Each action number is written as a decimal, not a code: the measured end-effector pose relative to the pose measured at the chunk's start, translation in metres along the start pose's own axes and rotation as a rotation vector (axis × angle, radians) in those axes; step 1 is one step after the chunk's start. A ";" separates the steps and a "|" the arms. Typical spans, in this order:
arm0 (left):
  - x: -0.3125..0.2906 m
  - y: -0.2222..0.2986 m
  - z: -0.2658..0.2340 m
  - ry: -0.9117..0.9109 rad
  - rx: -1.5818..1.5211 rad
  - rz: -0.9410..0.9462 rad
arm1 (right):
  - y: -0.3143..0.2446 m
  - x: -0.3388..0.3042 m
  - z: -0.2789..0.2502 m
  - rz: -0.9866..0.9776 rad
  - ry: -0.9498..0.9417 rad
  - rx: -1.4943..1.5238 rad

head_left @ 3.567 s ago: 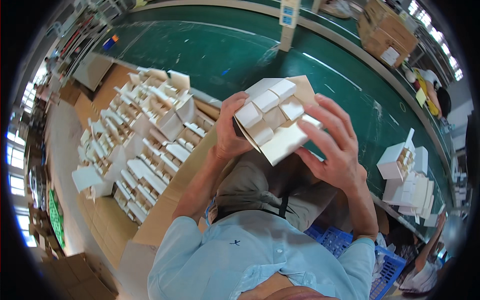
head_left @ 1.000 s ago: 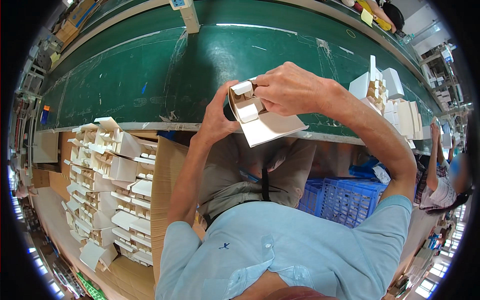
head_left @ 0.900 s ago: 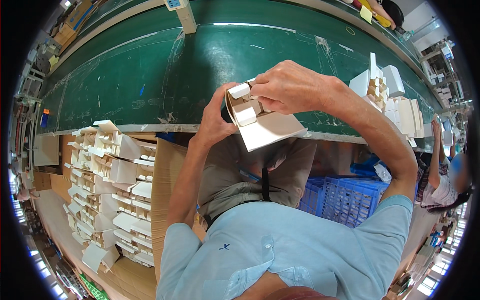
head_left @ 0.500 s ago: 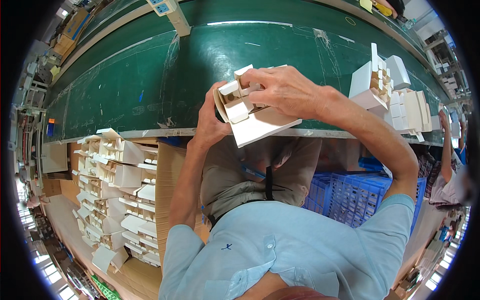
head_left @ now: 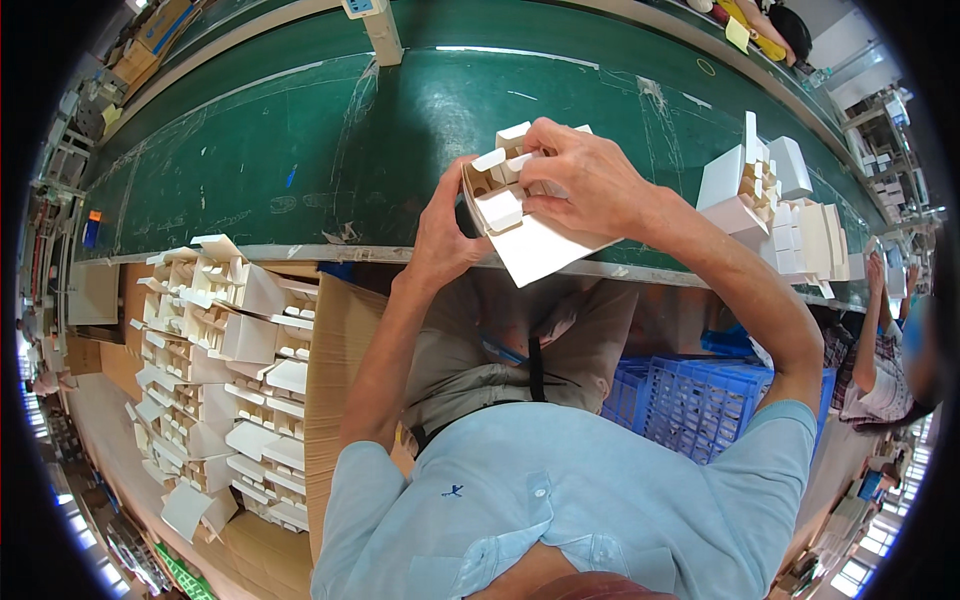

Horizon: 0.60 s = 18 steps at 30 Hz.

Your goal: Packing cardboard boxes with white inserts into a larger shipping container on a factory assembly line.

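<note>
An open white cardboard box [head_left: 555,248] rests tilted at the near edge of the green bench, its lid flap spread toward me. Inside it stands a white cardboard divider [head_left: 498,210] with folded tabs and small compartments. My left hand [head_left: 447,235] grips the box's left side, thumb at the near side and fingers behind the wall. From the right, my right hand [head_left: 592,182] reaches over the box, its fingers curled down on the divider. The fingertips are partly hidden among the tabs, so what they pinch there is not fully visible.
Several open white boxes with dividers [head_left: 750,195] stand on the bench [head_left: 250,190] at right. Stacked divided boxes [head_left: 205,345] fill a large brown carton [head_left: 335,370] at lower left. Blue crates [head_left: 700,400] sit below the bench; another person's arm [head_left: 868,330] shows at far right.
My view has shifted slightly, so the bench and boxes sit differently in the picture. Both hands stay on the box, and the right fingers have shifted a little over the divider.
</note>
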<state>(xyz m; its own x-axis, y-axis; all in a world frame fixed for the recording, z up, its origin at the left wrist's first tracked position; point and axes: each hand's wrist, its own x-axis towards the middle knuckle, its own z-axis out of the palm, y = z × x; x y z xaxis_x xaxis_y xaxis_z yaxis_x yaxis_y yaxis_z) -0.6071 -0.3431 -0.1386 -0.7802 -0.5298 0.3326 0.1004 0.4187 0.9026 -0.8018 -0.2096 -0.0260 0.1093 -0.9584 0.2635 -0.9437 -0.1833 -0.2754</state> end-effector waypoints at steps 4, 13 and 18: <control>0.000 -0.007 0.002 0.015 -0.052 0.002 | -0.001 0.010 -0.005 0.039 -0.080 -0.036; -0.007 -0.011 0.011 0.076 0.031 0.047 | -0.019 0.016 -0.003 0.162 -0.197 -0.259; -0.009 -0.014 0.020 0.118 0.069 0.090 | -0.018 0.024 -0.010 0.184 -0.235 -0.238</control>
<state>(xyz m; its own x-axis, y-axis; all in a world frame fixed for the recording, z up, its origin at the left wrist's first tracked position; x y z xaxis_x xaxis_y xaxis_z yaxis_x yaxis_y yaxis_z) -0.6140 -0.3292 -0.1600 -0.6919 -0.5690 0.4444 0.1207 0.5157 0.8482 -0.7853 -0.2269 -0.0051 -0.0257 -0.9997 0.0027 -0.9973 0.0254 -0.0685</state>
